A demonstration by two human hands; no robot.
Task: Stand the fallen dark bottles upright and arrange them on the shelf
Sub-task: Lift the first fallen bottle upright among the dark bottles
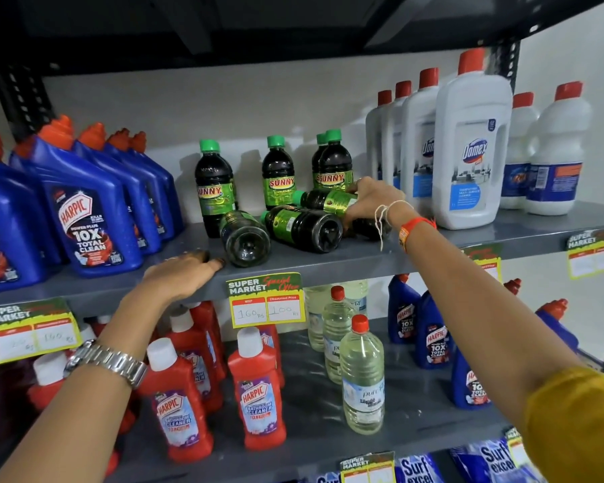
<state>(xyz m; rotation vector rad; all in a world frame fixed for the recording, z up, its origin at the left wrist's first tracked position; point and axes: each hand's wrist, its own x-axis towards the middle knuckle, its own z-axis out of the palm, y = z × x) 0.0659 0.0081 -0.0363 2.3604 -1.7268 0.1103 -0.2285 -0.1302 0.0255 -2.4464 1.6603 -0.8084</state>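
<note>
From the head view, the grey shelf (328,266) carried the dark bottles in its middle stretch. Three lay fallen: one (244,238) nearest the shelf's front edge with its base facing outward, a second (302,228) just right of it, and a third (328,200) resting behind and above the second. The right hand (370,200) was closed around that third bottle's body. The left hand (183,273) lay flat and spread, palm down, on the shelf's front edge, holding nothing, left of the nearest fallen bottle. Upright dark bottles (278,172) stood toward the back of the shelf, with gaps between them. Blue Harpic bottles (84,217) crowded the shelf's left part, white Domex bottles (471,151) its right. Bare shelf showed along the front edge right of the fallen bottles. A price tag (265,299) hung from the edge below them.
</note>
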